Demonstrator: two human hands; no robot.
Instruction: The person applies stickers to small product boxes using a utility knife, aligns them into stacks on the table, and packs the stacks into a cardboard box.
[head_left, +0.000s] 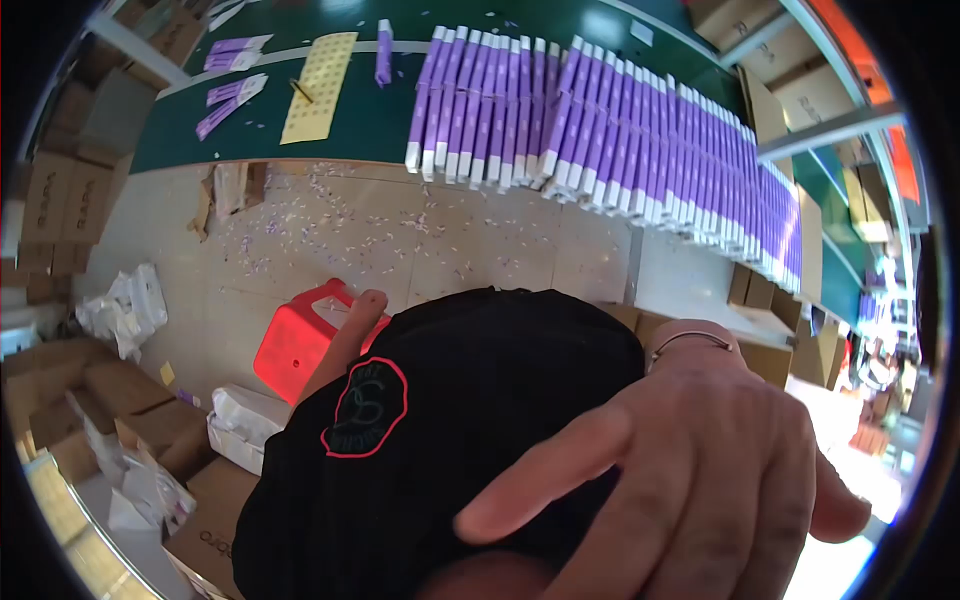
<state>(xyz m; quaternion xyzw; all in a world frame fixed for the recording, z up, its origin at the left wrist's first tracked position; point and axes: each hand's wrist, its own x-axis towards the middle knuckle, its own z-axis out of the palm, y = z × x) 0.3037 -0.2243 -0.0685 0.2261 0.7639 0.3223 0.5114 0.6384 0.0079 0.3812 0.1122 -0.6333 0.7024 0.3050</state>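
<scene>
My right hand (700,470) is large and close to the camera at the lower right, a thin bracelet at its wrist. Its digits are spread toward the bottom edge, with nothing visible held in them; some tips run out of view. A black garment (500,390) with a red-outlined emblem fills the lower middle behind it. At the garment's left edge, part of my left hand or arm (348,335) shows beside a red plastic stool (295,345); its fingers cannot be made out. A blurred patch of skin appears at the bottom edge.
Rows of purple-and-white boxes (610,140) stand along a green table (180,140). On its left part lie a yellow dotted sheet (320,90) and purple pieces (232,103). Paper scraps litter the floor (500,240). Cardboard boxes (65,200) and plastic bags (125,310) are at the left.
</scene>
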